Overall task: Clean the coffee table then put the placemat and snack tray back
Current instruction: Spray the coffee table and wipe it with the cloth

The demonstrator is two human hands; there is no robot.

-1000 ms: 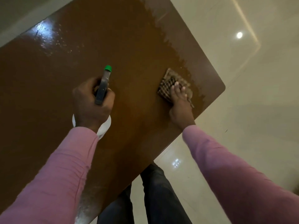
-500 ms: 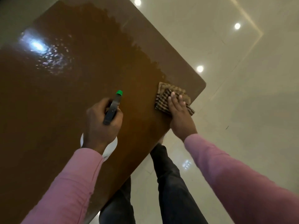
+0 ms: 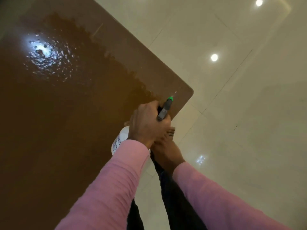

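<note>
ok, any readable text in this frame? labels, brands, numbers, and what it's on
None legible.
Dark print on the white body of the spray bottle, gripped by the left hand: too blurred to read.
Pale mark on its grey spray head: too small to read.

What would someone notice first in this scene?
The left hand gripping a spray bottle with a green nozzle, aimed at the right corner of the brown table. Then the bright light glare on the wet patch at the table's upper left. The right hand is mostly hidden under the left.
</note>
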